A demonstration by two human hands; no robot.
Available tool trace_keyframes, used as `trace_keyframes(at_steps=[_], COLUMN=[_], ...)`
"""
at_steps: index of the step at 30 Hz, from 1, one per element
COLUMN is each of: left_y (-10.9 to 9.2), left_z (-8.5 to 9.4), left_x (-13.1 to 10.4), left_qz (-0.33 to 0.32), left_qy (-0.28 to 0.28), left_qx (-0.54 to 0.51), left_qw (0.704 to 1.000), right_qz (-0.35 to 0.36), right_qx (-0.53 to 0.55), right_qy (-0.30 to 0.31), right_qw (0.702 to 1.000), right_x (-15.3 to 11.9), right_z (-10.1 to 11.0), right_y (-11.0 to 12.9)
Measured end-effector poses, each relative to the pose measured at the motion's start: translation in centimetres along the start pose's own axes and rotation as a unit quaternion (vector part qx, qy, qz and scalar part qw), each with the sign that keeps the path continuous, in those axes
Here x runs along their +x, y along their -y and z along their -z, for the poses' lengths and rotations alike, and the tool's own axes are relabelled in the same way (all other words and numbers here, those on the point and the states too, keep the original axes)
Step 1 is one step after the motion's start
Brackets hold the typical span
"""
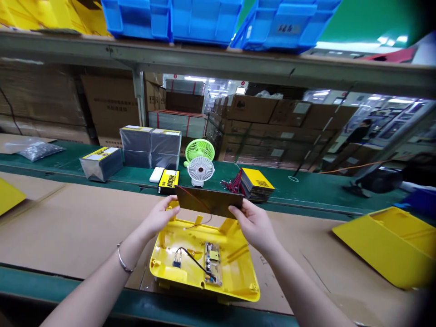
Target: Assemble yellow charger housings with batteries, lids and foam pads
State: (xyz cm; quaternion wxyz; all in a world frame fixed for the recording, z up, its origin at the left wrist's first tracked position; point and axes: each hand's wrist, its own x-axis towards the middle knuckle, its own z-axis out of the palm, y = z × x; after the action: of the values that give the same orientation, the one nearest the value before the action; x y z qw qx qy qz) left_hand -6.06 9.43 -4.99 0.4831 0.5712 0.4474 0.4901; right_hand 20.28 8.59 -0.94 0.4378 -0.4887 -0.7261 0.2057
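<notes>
A dark flat rectangular panel hangs tilted over the far edge of a yellow plastic housing. My left hand grips the panel's left end, and my right hand pinches its right end between thumb and fingers. A thin red wire runs across the panel and down toward the housing. Inside the open housing lie a small circuit board and a black component joined by a black cable. A metal bracelet circles my left wrist.
Behind the housing stand a white fan, a green fan, a stack of yellow-topped panels and grey wrapped blocks. More yellow housings lie at both sides. Blue bins sit on the shelf above. A person is far right.
</notes>
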Motion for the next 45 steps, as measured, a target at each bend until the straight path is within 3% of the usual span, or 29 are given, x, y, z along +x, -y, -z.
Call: trace_keyframes(at_steps=[6,11,13,16,18,20,23,26,29,34,38,42,45], left_y=[0.2,-0.2,-0.4,-0.7,-0.9,-1.0,-0.9,-0.6,-0.6,-0.6,-0.3,-0.1,-0.5], left_z=[-0.9,-0.9,-1.0,-1.7,-2.3,-2.9,-3.4,-3.4,-3.3,-3.2,-2.7,-1.6,-0.8], left_x=[1.2,0.4,0.2,0.0,0.0,0.0,0.2,0.3,0.2,0.2,0.6,1.2,1.5], left_qz=[-0.095,-0.133,-0.135,-0.133,-0.141,-0.15,-0.153,-0.148,-0.143,-0.138,-0.105,-0.06,-0.042], left_qy=[-0.084,-0.069,-0.066,-0.07,-0.064,-0.056,-0.054,-0.053,-0.053,-0.053,-0.049,-0.03,-0.003], left_qx=[0.049,0.138,0.164,0.188,0.2,0.206,0.202,0.2,0.2,0.181,0.178,0.201,0.227], left_qw=[0.991,0.979,0.975,0.971,0.967,0.965,0.966,0.967,0.968,0.972,0.977,0.977,0.973], right_qz=[0.015,-0.047,-0.045,0.072,0.184,0.25,0.257,0.24,0.186,0.108,0.101,0.155,0.109], right_qx=[-0.042,-0.2,-0.248,-0.297,-0.36,-0.422,-0.465,-0.44,-0.416,-0.429,-0.429,-0.407,-0.433], right_qy=[0.055,0.135,0.13,0.048,0.019,0.04,0.116,0.208,0.239,0.213,0.201,0.157,0.163], right_qw=[0.997,0.969,0.959,0.951,0.915,0.871,0.839,0.84,0.857,0.871,0.875,0.886,0.88], right_x=[1.7,2.5,2.3,1.9,1.6,1.4,1.2,1.5,2.2,3.2,3.3,2.8,2.3], right_z=[-0.4,1.2,1.5,1.0,-0.2,-1.7,-3.7,-4.1,-3.4,-3.2,-3.4,-3.0,-3.7], right_y=[0.0,-2.1,-2.2,-0.7,0.7,1.6,1.3,0.5,0.8,2.0,2.5,3.7,4.1])
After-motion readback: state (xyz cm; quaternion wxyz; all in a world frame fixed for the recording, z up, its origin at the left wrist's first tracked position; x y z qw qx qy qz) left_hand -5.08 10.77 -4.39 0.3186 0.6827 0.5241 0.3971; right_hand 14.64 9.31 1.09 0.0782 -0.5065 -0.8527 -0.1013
